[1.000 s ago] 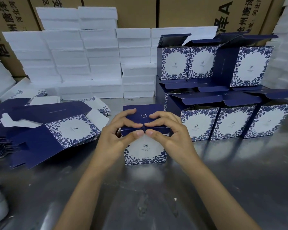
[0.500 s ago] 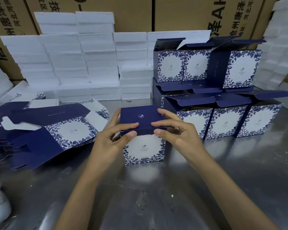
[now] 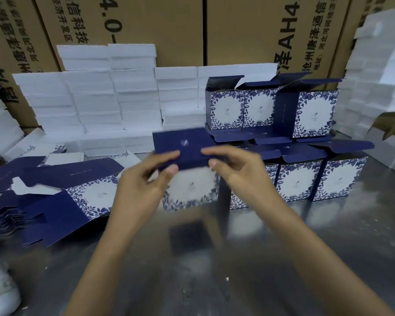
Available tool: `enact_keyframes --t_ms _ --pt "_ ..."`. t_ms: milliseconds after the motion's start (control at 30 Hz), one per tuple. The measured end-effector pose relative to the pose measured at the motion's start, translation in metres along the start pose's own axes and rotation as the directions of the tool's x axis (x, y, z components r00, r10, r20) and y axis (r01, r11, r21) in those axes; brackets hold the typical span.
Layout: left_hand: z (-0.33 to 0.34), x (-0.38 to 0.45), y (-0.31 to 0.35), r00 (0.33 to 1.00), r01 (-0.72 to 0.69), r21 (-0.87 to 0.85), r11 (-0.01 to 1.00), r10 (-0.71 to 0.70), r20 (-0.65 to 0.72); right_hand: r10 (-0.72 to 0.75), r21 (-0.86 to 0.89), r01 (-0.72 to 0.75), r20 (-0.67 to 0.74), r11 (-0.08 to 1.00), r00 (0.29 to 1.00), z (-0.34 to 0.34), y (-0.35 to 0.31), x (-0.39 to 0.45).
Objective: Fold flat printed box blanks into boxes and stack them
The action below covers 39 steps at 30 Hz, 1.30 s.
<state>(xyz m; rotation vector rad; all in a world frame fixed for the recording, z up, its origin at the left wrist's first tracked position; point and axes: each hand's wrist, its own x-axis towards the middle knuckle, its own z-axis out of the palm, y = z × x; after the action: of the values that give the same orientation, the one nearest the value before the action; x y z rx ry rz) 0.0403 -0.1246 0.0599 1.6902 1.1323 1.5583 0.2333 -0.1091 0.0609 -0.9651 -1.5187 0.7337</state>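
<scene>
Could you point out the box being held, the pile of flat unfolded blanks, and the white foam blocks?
Held box [image 3: 192, 188]: head view, on its white printed front face.
Flat blanks [image 3: 55, 208]: head view, on the top blank's navy panel.
White foam blocks [image 3: 96, 106]: head view, on a block's front side, mid-stack.

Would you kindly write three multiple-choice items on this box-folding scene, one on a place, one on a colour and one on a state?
1. Where do the flat box blanks lie relative to the box in the hands?
A. to its left
B. to its right
C. on top of it

2. What colour is the top face of the box in the hands?
A. red
B. dark blue
C. green

3. How do the finished boxes on the right stand?
A. crushed flat
B. taped shut
C. with top flaps open

Answers: 1 A, the blanks spread over the table's left side. 2 B, the face between the left hand and right hand is navy. 3 C, their blue flaps stick out unfolded.
</scene>
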Motion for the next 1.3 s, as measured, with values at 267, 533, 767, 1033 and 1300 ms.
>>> enact_keyframes --t_ms 267,533,767,1033,1300 --pt "0.087 0.114 0.066 0.982 -0.174 0.013 0.985 0.172 0.076 -0.081 -0.153 0.055 -0.172 0.987 0.982 -0.098 -0.050 0.085" --pt "0.193 0.187 0.003 0.969 -0.125 0.148 0.981 0.088 0.231 0.064 -0.495 -0.151 -0.188 0.856 0.980 -0.153 0.022 0.141" --pt "0.216 0.208 -0.014 0.984 -0.177 0.137 0.975 0.173 0.041 -0.048 -0.627 -0.060 -0.153 0.777 0.987 -0.154 0.050 0.164" --pt "0.225 0.216 -0.018 0.984 -0.179 0.187 0.966 0.175 0.039 -0.101 -0.706 -0.048 -0.167 0.706 0.981 -0.163 0.056 0.182" --pt "0.229 0.205 -0.019 0.984 -0.165 0.225 0.960 0.145 0.100 -0.119 -0.866 0.007 -0.060 0.500 0.991 -0.161 0.056 0.169"
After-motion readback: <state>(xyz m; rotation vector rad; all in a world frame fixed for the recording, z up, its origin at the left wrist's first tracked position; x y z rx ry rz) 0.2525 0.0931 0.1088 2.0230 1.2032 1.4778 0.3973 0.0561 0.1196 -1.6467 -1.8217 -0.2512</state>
